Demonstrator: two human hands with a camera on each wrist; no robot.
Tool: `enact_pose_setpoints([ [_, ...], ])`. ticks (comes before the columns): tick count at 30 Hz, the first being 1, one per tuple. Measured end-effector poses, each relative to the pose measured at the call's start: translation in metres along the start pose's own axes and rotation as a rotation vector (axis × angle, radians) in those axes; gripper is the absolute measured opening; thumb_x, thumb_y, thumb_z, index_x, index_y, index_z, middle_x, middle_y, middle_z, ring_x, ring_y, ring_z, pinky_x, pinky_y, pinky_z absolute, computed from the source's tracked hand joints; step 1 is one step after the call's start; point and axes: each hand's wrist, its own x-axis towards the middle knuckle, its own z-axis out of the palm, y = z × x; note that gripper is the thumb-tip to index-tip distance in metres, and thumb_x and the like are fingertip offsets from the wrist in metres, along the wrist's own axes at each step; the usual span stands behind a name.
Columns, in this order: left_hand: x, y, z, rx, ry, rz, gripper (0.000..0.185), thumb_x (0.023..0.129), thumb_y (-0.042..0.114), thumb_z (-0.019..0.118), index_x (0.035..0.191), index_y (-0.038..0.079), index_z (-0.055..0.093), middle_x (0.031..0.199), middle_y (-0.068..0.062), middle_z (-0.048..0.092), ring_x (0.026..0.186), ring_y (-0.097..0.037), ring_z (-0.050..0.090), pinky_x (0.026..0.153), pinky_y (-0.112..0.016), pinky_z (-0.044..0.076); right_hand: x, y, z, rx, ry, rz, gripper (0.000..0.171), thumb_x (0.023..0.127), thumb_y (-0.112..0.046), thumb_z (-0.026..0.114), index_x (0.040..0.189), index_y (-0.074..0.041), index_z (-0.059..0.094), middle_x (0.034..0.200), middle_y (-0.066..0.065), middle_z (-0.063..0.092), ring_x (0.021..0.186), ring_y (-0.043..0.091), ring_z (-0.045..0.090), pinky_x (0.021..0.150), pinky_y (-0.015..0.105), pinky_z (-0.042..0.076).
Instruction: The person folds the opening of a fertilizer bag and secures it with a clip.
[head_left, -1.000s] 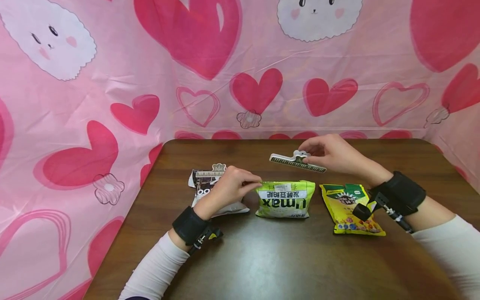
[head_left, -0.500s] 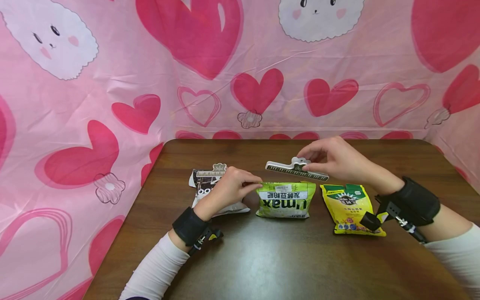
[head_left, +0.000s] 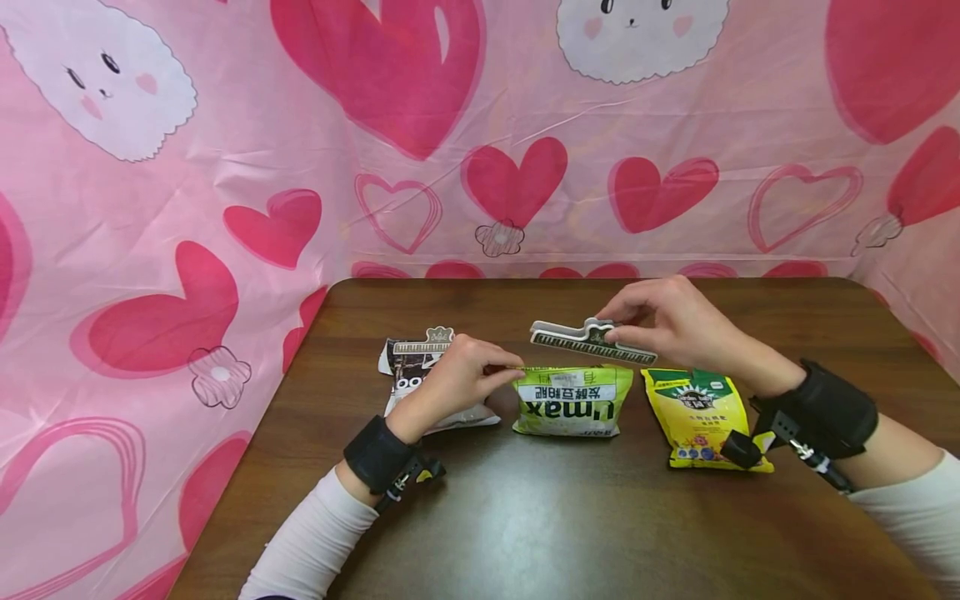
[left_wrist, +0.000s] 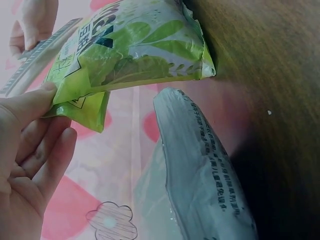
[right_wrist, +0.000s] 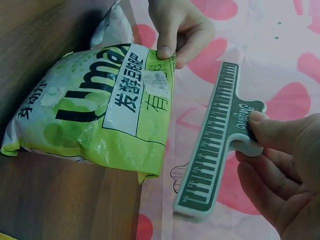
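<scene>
A green and white bag (head_left: pixel 573 400) marked "Umax" stands mid-table, its printing upside down in the head view. My left hand (head_left: pixel 468 371) pinches the bag's top left corner between thumb and forefinger; in the left wrist view the top edge is folded over there. Just above the bag, my right hand (head_left: pixel 667 325) grips a long clip (right_wrist: pixel 212 145) with a piano-key pattern, thumb on one handle plate and fingers behind it. The clip's long bar lies roughly along the bag's top edge, apart from it. Whether its jaws are parted is hard to tell.
Left of the green bag lies a black and grey bag (head_left: pixel 465 417), partly behind my left hand, with a similar piano-key clip (head_left: pixel 423 343) on its top. A yellow and green bag (head_left: pixel 697 417) lies at the right on the brown table (head_left: pixel 525 517). Pink heart-print cloth (head_left: pixel 420 208) hangs behind.
My right hand has come slightly down and toward me with the clip, bringing it closer to the green bag's top edge. My left hand keeps its pinch on the corner.
</scene>
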Motion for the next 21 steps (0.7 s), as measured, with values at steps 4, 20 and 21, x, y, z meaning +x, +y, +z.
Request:
enact_pose_setpoints([
  [4, -0.001, 0.0, 0.0, -0.006, 0.002, -0.002, 0.01, 0.09, 0.017, 0.073, 0.096, 0.012, 0.08, 0.085, 0.0, 0.077, 0.062, 0.0, 0.063, 0.055, -0.013, 0.043, -0.002, 0.001, 0.003, 0.03, -0.007, -0.009, 0.021, 0.08, -0.012, 0.082, 0.099, -0.02, 0.078, 0.089, -0.01, 0.075, 0.065, 0.002, 0.054, 0.054, 0.021, 0.046],
  [20, -0.003, -0.001, 0.0, -0.019, 0.008, -0.008, 0.01, 0.089, 0.016, 0.074, 0.095, 0.012, 0.08, 0.085, 0.0, 0.077, 0.065, -0.001, 0.061, 0.058, -0.015, 0.044, -0.002, 0.007, 0.013, 0.037, -0.05, -0.044, 0.023, 0.079, -0.011, 0.082, 0.099, -0.022, 0.078, 0.088, -0.013, 0.073, 0.07, 0.001, 0.056, 0.058, 0.022, 0.047],
  [21, -0.003, -0.002, 0.0, -0.018, 0.009, -0.003, 0.01, 0.089, 0.016, 0.074, 0.095, 0.012, 0.08, 0.085, 0.0, 0.077, 0.065, -0.002, 0.061, 0.057, -0.015, 0.043, -0.001, 0.007, 0.013, 0.039, -0.049, -0.044, 0.023, 0.079, -0.011, 0.081, 0.099, -0.022, 0.078, 0.088, -0.013, 0.073, 0.07, 0.001, 0.056, 0.058, 0.022, 0.047],
])
